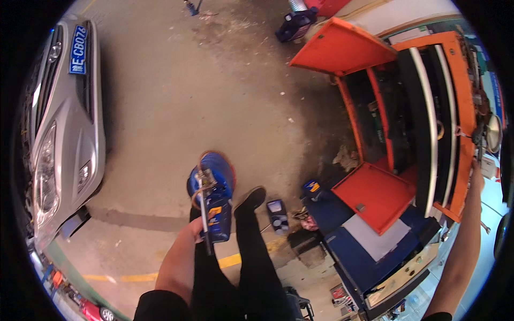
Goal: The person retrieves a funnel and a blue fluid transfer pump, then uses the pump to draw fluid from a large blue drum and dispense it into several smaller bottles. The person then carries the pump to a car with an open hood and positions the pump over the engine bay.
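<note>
My left hand point(197, 230) is closed around the lower part of a long silver metal bar point(205, 214), in front of my legs. Right beside the bar is a dark blue jug point(219, 227) with a yellow mark; whether my fingers also touch it is hidden. Beyond them stands a round blue drum point(226, 166), with a brown hose point(195, 198) curling by it. My right arm stretches out to the far right, and my right hand point(476, 174) reaches the top of an orange tool cabinet point(461, 107). Its fingers are too small and dark to make out among the items there.
A silver car's front point(75, 128) stands at the left. The cabinet's orange doors point(342, 48) hang open; drawers point(423, 107) jut out. Near my feet are a dark bottle point(277, 216) and a blue cart point(326, 214) bearing a white sheet point(375, 235). Dark jugs point(295, 25) stand far back.
</note>
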Demonstrator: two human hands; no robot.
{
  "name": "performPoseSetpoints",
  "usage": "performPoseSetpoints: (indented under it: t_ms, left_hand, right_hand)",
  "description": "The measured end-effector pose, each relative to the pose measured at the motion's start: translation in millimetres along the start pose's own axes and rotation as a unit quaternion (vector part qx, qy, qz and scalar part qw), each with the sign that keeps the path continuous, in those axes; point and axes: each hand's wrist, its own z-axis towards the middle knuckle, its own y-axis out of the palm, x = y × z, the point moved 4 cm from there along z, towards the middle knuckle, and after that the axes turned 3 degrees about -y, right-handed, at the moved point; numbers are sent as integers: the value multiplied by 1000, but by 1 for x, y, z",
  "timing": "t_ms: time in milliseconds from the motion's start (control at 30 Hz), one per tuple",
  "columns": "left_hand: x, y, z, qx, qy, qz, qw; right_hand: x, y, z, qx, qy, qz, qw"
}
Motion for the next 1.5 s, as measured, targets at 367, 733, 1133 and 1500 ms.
performPoseSetpoints:
  t_ms: [367,733,1133,1500]
  left_hand:
    - [11,-34,-31,-6,-21,-15,1000]
    - [11,-11,-31,-27,-38,-80,996]
    - [-2,-28,-11,-29,-27,-100,994]
    - [3,-22,-20,-71,-56,-99,991]
  right_hand:
    - [-78,130,-544,-296,-247,316,867]
    - [-106,317,-883,-586,-178,121,781]
    - [-131,336,-939,-626,-28,273,730]
    - [-133,327,-936,-637,-24,265,724]
